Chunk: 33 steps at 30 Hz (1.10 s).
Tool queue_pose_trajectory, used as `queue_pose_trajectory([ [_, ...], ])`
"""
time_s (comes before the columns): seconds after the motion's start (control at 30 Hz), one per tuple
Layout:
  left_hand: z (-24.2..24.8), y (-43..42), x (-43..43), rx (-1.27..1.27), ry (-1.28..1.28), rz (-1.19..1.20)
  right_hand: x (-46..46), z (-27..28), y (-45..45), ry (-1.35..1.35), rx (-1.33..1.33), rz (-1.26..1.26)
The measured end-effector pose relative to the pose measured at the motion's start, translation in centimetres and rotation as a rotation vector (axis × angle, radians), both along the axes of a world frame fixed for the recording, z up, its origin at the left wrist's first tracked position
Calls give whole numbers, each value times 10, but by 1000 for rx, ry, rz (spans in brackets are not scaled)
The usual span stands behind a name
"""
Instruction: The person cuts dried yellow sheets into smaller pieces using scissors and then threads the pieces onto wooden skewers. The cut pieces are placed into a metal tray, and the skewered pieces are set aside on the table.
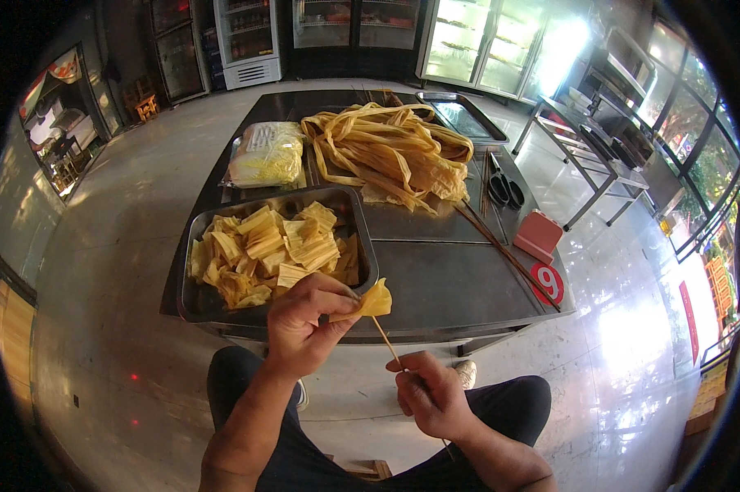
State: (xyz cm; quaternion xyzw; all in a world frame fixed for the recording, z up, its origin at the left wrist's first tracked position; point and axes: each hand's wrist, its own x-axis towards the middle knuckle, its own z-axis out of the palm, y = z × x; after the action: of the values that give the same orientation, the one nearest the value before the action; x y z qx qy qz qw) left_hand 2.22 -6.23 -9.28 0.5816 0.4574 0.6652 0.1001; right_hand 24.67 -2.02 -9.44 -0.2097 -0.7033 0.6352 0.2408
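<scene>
My left hand (308, 323) pinches a folded piece of yellow tofu skin (376, 299) just in front of the table's near edge. A thin bamboo skewer (385, 339) slants up to that piece, its upper end touching or inside it; the tip is hidden. Lower down, my right hand (430, 393) grips the skewer, whose tail shows below the fist. Behind my left hand stands a rectangular metal tray (370, 258) holding many cut, pleated tofu skin pieces (265, 240).
On the dark table (431, 277) lie long tofu skin strips (382, 147), a plastic-wrapped cabbage (267, 154), black-handled scissors (505, 187), loose skewers (505, 249), a pink stand (538, 236) and a shallow metal tray (462, 117). A metal rack table (591, 160) stands at right.
</scene>
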Motion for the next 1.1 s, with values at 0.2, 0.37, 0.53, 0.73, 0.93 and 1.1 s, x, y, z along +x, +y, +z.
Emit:
queue_pose_trajectory([
  [0.2,1,1,2,-3,-15,-32,2,1,1,-14,-51,-13],
  [0.37,4,-1,1,-35,15,-36,4,4,6,89,-511,88],
  [0.53,2,0,2,-39,-3,-53,0,0,1,13,-206,0],
  [0.73,-3,4,15,-48,102,-157,-2,6,6,43,-246,6],
  [0.93,-7,4,21,-103,-179,-175,-1,8,3,-8,-213,-38],
  [1.1,-12,3,28,-151,-344,-198,-5,0,6,2,-99,-53],
])
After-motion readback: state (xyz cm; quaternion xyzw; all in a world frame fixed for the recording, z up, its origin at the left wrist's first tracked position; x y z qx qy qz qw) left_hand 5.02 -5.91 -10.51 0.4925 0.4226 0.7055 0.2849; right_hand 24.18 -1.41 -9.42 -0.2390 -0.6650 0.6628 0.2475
